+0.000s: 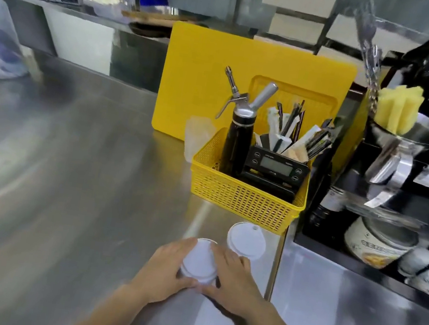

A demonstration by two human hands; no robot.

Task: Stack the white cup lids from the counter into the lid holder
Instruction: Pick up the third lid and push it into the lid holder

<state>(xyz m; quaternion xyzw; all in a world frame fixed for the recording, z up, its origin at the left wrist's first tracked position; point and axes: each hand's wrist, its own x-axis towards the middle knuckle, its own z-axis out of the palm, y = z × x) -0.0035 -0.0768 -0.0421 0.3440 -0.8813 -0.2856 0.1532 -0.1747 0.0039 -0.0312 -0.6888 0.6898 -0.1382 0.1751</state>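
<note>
Head view: I'm watching left hand [169, 262] and right hand [235, 278] cupping short stack of round white plastic lids [199, 261] on steel counter [69, 196], fingers grasping its rim. Second white lid stack [246, 240] sitting just beside. Lid holder not visible. Risk: uneven squeeze fanning stack, lids sliding off counter edge.

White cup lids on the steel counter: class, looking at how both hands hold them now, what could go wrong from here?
1. The left hand and right hand only pinch the lid stack at its rim, so it could slip or fan apart.
2. The loose lid lies near the counter edge; a nudge might push it off.
</note>
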